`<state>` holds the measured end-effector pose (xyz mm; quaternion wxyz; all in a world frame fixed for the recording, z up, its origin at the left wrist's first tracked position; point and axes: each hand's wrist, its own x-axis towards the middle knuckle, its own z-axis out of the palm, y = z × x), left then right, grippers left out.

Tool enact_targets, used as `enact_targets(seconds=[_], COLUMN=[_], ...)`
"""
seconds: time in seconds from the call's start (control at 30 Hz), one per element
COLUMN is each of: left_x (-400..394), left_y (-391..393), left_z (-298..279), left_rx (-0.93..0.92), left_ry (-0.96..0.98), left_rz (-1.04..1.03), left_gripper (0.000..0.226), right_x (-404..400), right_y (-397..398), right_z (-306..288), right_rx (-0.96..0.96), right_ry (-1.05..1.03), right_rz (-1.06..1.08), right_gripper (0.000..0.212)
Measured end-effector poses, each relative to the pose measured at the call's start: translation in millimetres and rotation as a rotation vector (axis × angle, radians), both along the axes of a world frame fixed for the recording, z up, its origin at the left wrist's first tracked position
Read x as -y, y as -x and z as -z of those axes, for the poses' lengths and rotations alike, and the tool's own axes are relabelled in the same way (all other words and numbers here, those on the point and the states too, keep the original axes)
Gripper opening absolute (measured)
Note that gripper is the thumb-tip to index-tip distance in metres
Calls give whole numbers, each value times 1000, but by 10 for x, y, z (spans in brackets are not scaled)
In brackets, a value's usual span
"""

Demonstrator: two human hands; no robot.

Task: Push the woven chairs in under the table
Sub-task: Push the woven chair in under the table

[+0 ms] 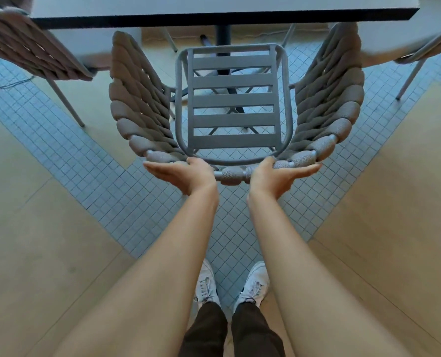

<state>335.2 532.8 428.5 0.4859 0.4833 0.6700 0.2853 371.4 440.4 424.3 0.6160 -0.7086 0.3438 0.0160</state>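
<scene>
Fingers of both hands are lying flat and together, clamped on nothing: I am pressing the left hand and the right hand palm-first against the top rail of the woven chair. Its slatted seat is reaching just short of the desk edge, so I am judging the push as midway; next I am needing a straight, even shove, avoiding the pedestal.
</scene>
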Motion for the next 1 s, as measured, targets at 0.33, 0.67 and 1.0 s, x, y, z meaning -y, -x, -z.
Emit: enact_targets(seconds=[0.33,0.67,1.0], left_x=[-36,-33,116], left_y=[92,111,720], left_z=[116,-35,-277], left_rx=[-23,-69,-719], left_ry=[-18,-12,-406], left_rz=[49,111,1099], left_gripper=[96,95,70], right_x=[-13,104,694], right_y=[121,119,210], right_z=[21,51,-459], right_rx=[11,-22,-290], right_ry=[-3,32,524], right_rz=[3,-164,-849], right_gripper=[99,106,124])
